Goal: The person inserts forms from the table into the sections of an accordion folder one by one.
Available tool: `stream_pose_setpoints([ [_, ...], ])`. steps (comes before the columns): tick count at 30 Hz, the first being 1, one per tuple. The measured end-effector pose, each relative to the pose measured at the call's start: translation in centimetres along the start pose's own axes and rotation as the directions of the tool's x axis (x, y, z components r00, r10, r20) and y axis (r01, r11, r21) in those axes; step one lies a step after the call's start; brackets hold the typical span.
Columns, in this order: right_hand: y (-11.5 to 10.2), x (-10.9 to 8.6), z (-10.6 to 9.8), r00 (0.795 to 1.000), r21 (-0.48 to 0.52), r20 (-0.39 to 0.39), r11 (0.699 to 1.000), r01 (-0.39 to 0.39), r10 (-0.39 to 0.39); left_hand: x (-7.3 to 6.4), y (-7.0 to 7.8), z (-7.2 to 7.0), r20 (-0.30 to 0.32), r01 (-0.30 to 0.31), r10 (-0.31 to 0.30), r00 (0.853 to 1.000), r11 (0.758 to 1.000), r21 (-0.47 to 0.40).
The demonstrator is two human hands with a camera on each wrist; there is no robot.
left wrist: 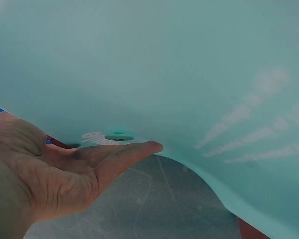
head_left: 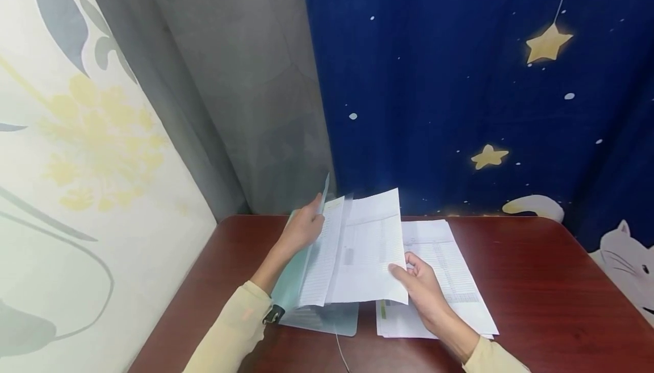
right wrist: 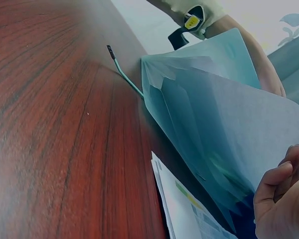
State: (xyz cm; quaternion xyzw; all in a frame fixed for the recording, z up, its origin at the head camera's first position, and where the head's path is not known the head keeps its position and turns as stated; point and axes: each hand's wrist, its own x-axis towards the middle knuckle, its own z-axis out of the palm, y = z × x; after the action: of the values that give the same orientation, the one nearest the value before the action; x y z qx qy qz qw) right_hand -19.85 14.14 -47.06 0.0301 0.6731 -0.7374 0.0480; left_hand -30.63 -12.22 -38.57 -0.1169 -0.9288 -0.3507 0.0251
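A teal expanding file folder [head_left: 290,276] stands spread on the table, its inner dividers fanned out in the right wrist view. My left hand [head_left: 305,224] grips the upper edge of its raised cover; in the left wrist view the thumb lies along the cover [left wrist: 149,69] near a round button [left wrist: 119,137]. My right hand [head_left: 421,285] pinches the right edge of a printed sheet [head_left: 368,248] between thumb and curled fingers. The sheet's left side reaches into the folder, beside another printed page [head_left: 325,248].
A stack of printed sheets [head_left: 449,265] lies on the dark red wooden table [head_left: 536,282] right of the folder. A thin cord [right wrist: 124,77] sticks out from the folder's edge. Blue starry and grey curtains [head_left: 230,78] hang behind, and a patterned white one [head_left: 102,163] at left.
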Motion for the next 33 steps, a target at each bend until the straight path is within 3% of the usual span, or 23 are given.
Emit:
stream_pose_setpoints([
  [19,0.8,0.4,1.7,0.993,-0.004,0.12,1.0,-0.008,0.008,0.1,-0.1,0.0,0.004,-0.011,0.011,1.0,1.0,0.008],
  [33,1.2,0.5,3.1,0.99,-0.019,0.138,1.0,0.015,-0.012,0.2,-0.2,0.6,-0.009,-0.034,0.034,0.999,0.999,-0.004],
])
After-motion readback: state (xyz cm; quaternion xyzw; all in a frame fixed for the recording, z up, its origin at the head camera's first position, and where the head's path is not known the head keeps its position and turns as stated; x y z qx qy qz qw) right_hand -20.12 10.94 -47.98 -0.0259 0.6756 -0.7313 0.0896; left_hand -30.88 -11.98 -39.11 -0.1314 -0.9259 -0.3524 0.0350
